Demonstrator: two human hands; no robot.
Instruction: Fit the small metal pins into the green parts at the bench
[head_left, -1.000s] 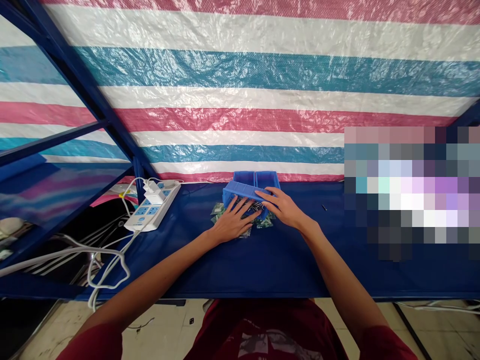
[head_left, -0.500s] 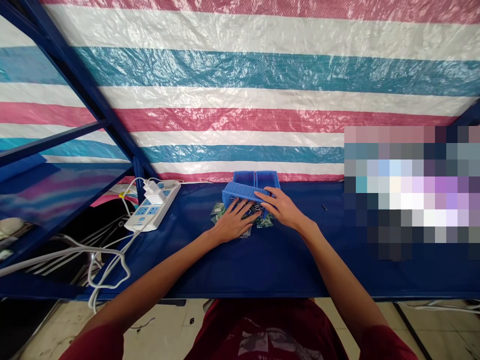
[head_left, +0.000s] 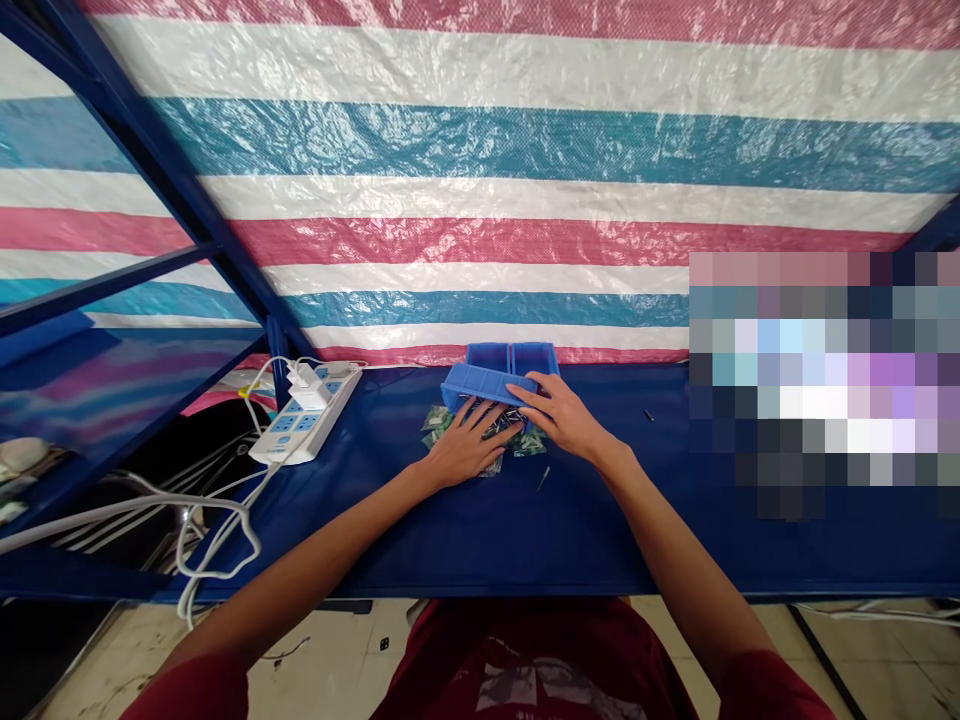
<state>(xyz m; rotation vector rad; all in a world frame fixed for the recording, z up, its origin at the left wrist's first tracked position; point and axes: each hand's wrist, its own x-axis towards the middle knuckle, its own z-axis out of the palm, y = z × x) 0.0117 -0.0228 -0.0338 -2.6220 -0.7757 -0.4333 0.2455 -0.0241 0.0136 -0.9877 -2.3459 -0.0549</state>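
Observation:
A blue plastic bin (head_left: 487, 381) lies tipped on its side, its opening toward me. My right hand (head_left: 564, 420) grips the bin's right end, with thumb and fingers at the edge. My left hand (head_left: 466, 450) is spread open in front of the bin's mouth, fingers reaching to small dark and shiny parts (head_left: 513, 416) that look like screws. Small green packets (head_left: 436, 422) lie beneath and beside the hands. A tiny slim piece (head_left: 544, 476), blurred, is on the blue table nearer me. How much the bin holds is hidden.
Two more blue bins (head_left: 534, 357) stand behind, against the striped sheet (head_left: 480, 240). On the left are a white power strip (head_left: 311, 420) with a plugged-in adapter and loose white cables (head_left: 244, 520). A small dark piece (head_left: 649, 415) lies right. The far right is pixelated.
A tiny slim piece now shows on the table in front of the packets. The tipped bin has shifted very slightly left; both hands stay nearly where they were.

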